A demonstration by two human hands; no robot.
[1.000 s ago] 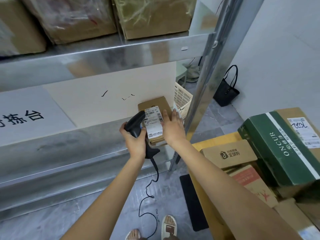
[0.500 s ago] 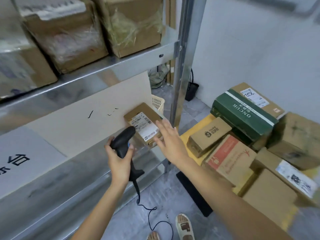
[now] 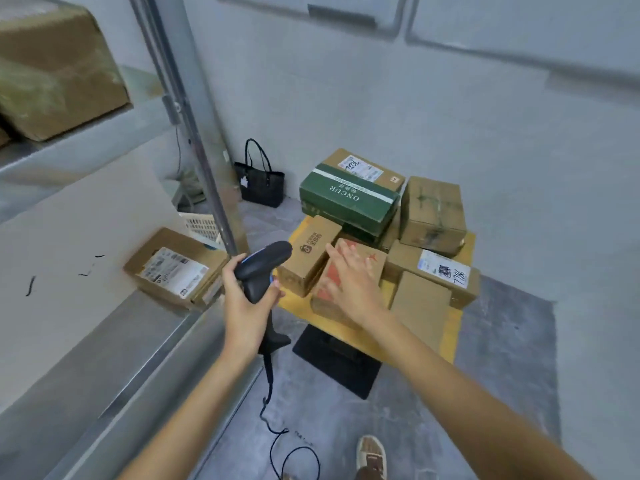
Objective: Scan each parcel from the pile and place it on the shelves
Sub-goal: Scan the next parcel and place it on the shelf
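The left hand [image 3: 247, 299] is wrapping its fingers round the handle of the black scanner [image 3: 262, 268], a tight grip, with the scanner's head pointing right toward the pile and its cable [image 3: 273, 424] trailing down to the floor. The right hand [image 3: 349, 282] is reaching out flat, fingers spread wide and holding nothing, hovering over the red-printed box [image 3: 372, 259] at the near edge of the pile; it is blurred, so whether the fingertips are touching the cardboard is hard to call. Just left of that box a small brown box with a printed logo [image 3: 306, 258] is sitting, and behind them the green box [image 3: 346, 200] is lying on top of the stack. To the right, a brown box with a white label [image 3: 440, 271] is lying flat, with a taped box [image 3: 433, 209] behind it. The whole pile is resting on a yellow board [image 3: 450, 344] on the floor. Over on the left, a labelled parcel [image 3: 173, 268] is sitting on the metal shelf [image 3: 114, 344], at its right end, beside the upright post [image 3: 194, 126]. A black bag [image 3: 259, 183] is standing against the far wall.
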